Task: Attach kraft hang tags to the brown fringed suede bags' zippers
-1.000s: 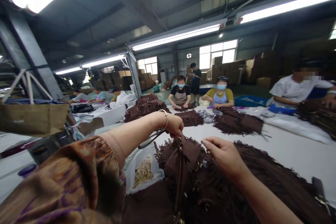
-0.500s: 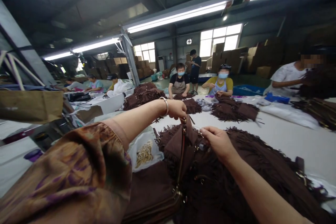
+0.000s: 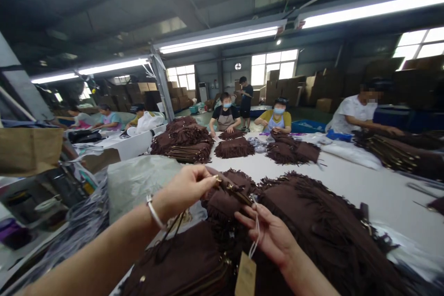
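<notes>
My left hand (image 3: pixel 189 188) is closed in a pinch on the metal zipper pull (image 3: pixel 233 190) of a brown fringed bag (image 3: pixel 194 266) lying in front of me. A silver bracelet circles that wrist. My right hand (image 3: pixel 272 232) sits just below the pull, palm up, fingers curled round a white string that carries a tan paper tag (image 3: pixel 246 275). Both hands meet over the bag's top edge, with a big pile of brown fringed bags (image 3: pixel 326 231) spreading to the right on the white table (image 3: pixel 381 194).
More stacks of fringed bags (image 3: pixel 182 141) lie farther along the table. Several masked people work at the far end, and a person in white (image 3: pixel 352 111) works at the right. A grey plastic sheet (image 3: pixel 138 178) and a cardboard box (image 3: pixel 29 150) lie to the left.
My left arm has dropped lower and drawn back. My right hand has turned palm up under the zipper pull, and the string with the paper tag now hangs from it.
</notes>
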The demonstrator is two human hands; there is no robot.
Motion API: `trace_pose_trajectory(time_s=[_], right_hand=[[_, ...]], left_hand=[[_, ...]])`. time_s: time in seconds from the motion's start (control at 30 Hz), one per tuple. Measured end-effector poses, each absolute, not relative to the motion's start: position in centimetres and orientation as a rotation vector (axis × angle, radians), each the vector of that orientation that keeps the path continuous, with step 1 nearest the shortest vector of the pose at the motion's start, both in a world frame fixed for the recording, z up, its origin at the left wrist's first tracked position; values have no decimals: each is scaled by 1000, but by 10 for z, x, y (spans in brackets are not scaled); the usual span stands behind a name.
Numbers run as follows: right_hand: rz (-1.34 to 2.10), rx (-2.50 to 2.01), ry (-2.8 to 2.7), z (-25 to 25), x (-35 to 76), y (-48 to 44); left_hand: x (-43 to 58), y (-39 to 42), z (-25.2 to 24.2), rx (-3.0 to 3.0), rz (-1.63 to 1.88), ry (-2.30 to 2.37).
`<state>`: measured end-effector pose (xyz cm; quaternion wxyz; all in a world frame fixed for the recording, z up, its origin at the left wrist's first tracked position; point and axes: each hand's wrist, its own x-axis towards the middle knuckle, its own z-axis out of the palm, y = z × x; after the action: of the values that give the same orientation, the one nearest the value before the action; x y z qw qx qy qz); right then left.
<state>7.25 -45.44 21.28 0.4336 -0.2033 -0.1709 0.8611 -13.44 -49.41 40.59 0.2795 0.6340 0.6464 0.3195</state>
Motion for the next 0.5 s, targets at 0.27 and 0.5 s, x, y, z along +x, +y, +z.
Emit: trace_pose_trajectory(time_s=[0.27, 0.5], right_hand=[[2027, -922, -636, 198, 10, -431], [1979, -1015, -903, 190, -3, -462]], left_hand=[[-168, -581, 305, 2015, 739, 1959], [-221, -562, 260, 1969, 547, 2071]])
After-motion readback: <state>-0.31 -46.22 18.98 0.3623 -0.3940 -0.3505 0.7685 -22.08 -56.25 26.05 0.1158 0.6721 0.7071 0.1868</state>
